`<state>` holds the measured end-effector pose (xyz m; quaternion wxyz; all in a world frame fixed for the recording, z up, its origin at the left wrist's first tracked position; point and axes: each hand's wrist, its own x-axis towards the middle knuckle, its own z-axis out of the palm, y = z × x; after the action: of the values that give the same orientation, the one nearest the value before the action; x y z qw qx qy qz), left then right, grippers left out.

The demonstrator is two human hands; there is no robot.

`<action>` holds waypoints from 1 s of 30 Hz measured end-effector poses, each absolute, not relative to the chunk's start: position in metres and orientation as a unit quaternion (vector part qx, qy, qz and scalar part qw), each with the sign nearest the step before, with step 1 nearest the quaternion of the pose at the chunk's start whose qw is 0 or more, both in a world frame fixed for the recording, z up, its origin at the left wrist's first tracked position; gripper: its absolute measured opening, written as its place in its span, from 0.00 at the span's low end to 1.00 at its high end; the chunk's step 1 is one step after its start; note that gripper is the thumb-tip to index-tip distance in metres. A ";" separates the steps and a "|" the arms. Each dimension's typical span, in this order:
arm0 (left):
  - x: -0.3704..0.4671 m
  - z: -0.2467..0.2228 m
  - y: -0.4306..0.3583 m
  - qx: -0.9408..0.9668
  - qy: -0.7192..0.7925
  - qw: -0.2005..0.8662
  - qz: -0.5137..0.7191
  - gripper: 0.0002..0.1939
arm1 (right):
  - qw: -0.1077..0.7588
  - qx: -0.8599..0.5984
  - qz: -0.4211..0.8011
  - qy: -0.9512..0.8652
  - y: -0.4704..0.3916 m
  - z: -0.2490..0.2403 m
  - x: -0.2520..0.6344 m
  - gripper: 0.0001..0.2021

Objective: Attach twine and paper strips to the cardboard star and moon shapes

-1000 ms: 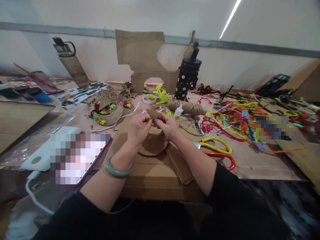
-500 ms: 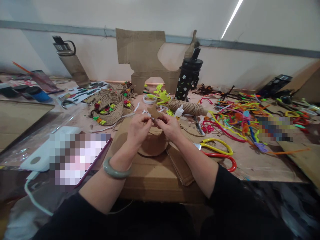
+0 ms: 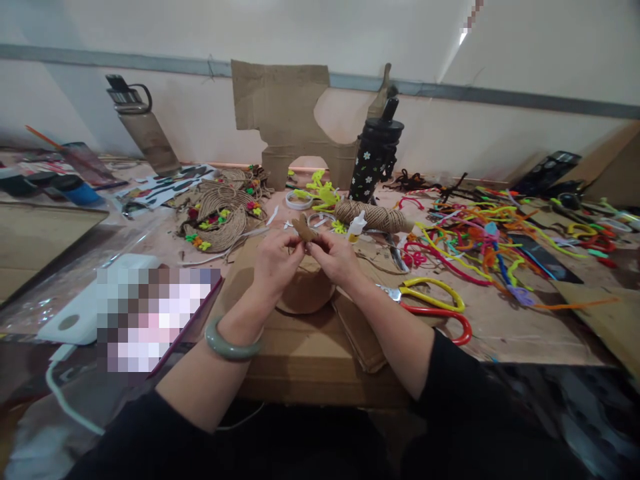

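My left hand (image 3: 277, 261) and my right hand (image 3: 337, 259) meet at the middle of the table, fingers pinched. Between them is a small cut piece of brown cardboard (image 3: 305, 229), its upper end standing above my fingertips. Just below lies a rounded cardboard piece (image 3: 306, 293), partly covered by my hands, on a larger cardboard sheet (image 3: 280, 343). A folded cardboard strip (image 3: 361, 333) rests under my right forearm. Beyond my right hand stand a small glue bottle (image 3: 357, 227) and a spool of jute twine (image 3: 373, 217). Scissors (image 3: 430, 303) with yellow and red handles lie right of my right forearm.
Twine-wrapped pieces with coloured flowers (image 3: 220, 217) lie at the back left. Bright pipe cleaners (image 3: 470, 243) spread over the right side. A black flowered bottle (image 3: 373, 160) and a grey bottle (image 3: 147, 133) stand behind. A phone (image 3: 165, 320) and white power bank (image 3: 80, 313) lie left.
The small cardboard piece has turned between my fingers and now looks narrower and more upright. Both hands have stayed in nearly the same place.
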<state>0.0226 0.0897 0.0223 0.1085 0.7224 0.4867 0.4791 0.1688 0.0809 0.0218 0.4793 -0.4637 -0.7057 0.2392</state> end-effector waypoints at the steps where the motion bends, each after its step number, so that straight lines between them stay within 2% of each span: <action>1: 0.023 0.022 0.090 0.723 0.485 0.104 0.481 0.04 | 0.479 -0.462 0.239 -0.707 0.080 0.023 0.169 0.09; 8: 0.024 0.026 0.087 0.712 0.480 0.116 0.500 0.04 | 0.485 -0.462 0.264 -0.694 0.079 0.024 0.167 0.10; 21: 0.025 0.034 0.084 0.634 0.508 0.272 0.515 0.05 | 0.505 -0.440 0.340 -0.660 0.083 0.023 0.165 0.09; 30: 0.023 0.030 0.085 0.594 0.514 0.282 0.551 0.10 | 0.509 -0.460 0.398 -0.609 0.088 0.020 0.166 0.12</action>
<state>0.0233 0.0850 0.0299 0.2822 0.5944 0.5136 0.5506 0.1657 0.0883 0.0204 0.5092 -0.4602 -0.6089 0.3976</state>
